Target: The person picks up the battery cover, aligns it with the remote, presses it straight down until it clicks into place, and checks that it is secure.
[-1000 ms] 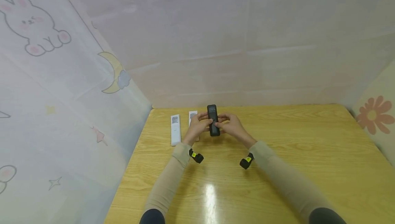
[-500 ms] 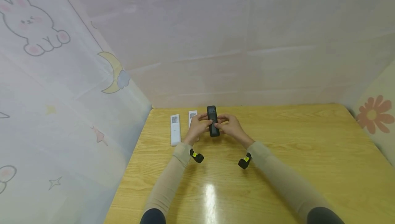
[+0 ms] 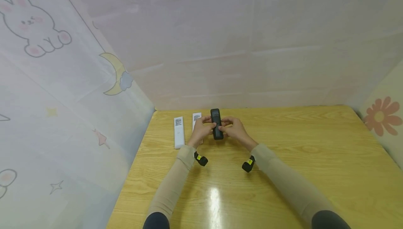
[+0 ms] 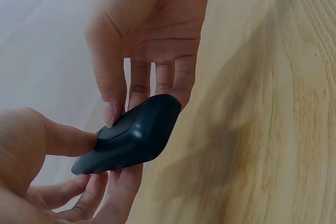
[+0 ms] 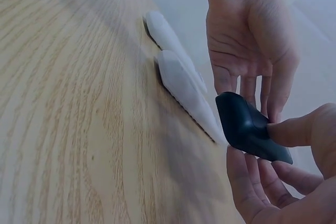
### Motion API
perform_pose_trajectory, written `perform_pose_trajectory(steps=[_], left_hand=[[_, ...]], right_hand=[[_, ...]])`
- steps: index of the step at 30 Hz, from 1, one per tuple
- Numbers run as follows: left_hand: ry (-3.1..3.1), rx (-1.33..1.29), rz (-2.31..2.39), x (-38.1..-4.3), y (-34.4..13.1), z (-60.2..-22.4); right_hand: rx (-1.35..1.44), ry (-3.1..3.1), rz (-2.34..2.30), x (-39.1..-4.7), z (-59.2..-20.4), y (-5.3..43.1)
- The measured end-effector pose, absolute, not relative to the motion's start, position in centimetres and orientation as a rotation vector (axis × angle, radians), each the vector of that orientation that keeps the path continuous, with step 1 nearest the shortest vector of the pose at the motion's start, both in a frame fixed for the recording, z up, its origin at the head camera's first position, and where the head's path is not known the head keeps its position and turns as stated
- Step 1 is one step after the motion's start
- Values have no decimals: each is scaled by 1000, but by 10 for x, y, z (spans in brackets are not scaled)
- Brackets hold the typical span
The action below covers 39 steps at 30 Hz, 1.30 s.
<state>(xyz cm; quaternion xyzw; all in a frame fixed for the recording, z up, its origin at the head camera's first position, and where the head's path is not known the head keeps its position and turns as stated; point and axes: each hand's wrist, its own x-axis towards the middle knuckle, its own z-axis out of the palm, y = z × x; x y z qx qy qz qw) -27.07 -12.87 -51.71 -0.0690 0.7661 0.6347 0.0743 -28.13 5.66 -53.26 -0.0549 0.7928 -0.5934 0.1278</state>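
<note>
A black remote control (image 3: pixel 216 115) is held up between both hands, its back with a printed label facing the head camera. My left hand (image 3: pixel 201 129) pinches its left edge, thumb on the back and fingers underneath. From the other side my right hand (image 3: pixel 235 130) grips it the same way. In the left wrist view, the thumbs press near a cover seam on the black remote (image 4: pixel 144 132). Two white remote controls lie left of it: one (image 3: pixel 179 136) in full sight, the other (image 3: pixel 196 116) partly covered by my left hand.
The wooden table (image 3: pixel 302 145) extends to the right and toward me. A pale printed cloth (image 3: pixel 201 64) hangs behind its back edge and along the left side. In the right wrist view, both white remotes (image 5: pixel 186 90) lie flat beyond the hands.
The black remote and both hands have shifted very slightly left, and the remote's far end has dipped a little. The grips look the same, and the white remotes stay put.
</note>
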Motion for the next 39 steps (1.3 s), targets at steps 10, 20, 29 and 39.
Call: perform_pose_trajectory(steps=[10,20,29,39], left_hand=[[2315,-218,1907,-272,-129,-525],[2322,-245,1877,-273,-129,-527],[2436,-256,1732,-274,-128,-531],[2560,-279,1590,-275,-128,-534]], right_hand=[[-164,2330,-1711,-280,-535,56],[-164,2332,-1697,-281,-539,54],[-175,2391,-1629,-285,-549,52],[-200,2423,-1637,-286,-555,50]])
